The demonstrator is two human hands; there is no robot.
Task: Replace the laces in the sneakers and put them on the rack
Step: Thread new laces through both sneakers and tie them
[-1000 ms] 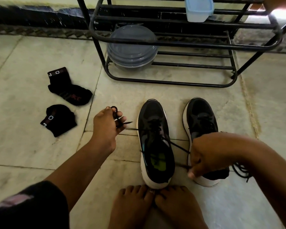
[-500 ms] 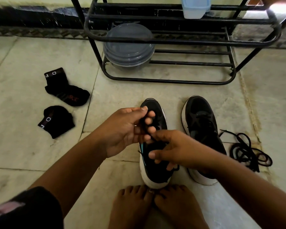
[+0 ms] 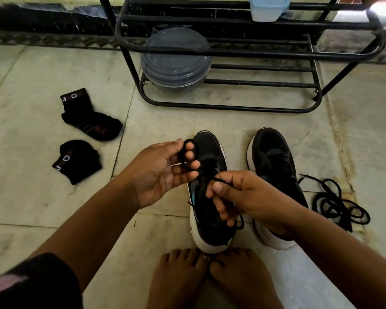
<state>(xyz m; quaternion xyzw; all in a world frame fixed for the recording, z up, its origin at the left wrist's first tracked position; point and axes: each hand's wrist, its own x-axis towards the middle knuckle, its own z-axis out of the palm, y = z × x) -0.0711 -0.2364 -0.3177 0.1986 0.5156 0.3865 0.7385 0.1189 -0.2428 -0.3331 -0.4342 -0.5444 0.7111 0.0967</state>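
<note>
Two black sneakers with white soles stand on the floor, toes toward the rack: the left sneaker (image 3: 210,210) and the right sneaker (image 3: 274,157). My left hand (image 3: 158,172) has a black lace (image 3: 188,152) looped around its fingertips above the left sneaker. My right hand (image 3: 243,192) pinches the same lace's free stretch between thumb and forefinger, just right of my left hand. A second black lace (image 3: 337,204) lies in a loose pile on the floor to the right of the right sneaker. The black metal shoe rack (image 3: 232,52) stands behind the sneakers.
A grey lidded round container (image 3: 176,61) sits on the rack's bottom shelf, a pale blue box (image 3: 269,7) on an upper one. Two black socks (image 3: 89,119) (image 3: 76,160) lie on the tiled floor at the left. My bare feet (image 3: 210,277) touch the left sneaker's heel.
My hands, spread wide apart a second ago, have come together over the left sneaker. The lace now loops around my left fingers, and the pile of lace by the right sneaker has come into view.
</note>
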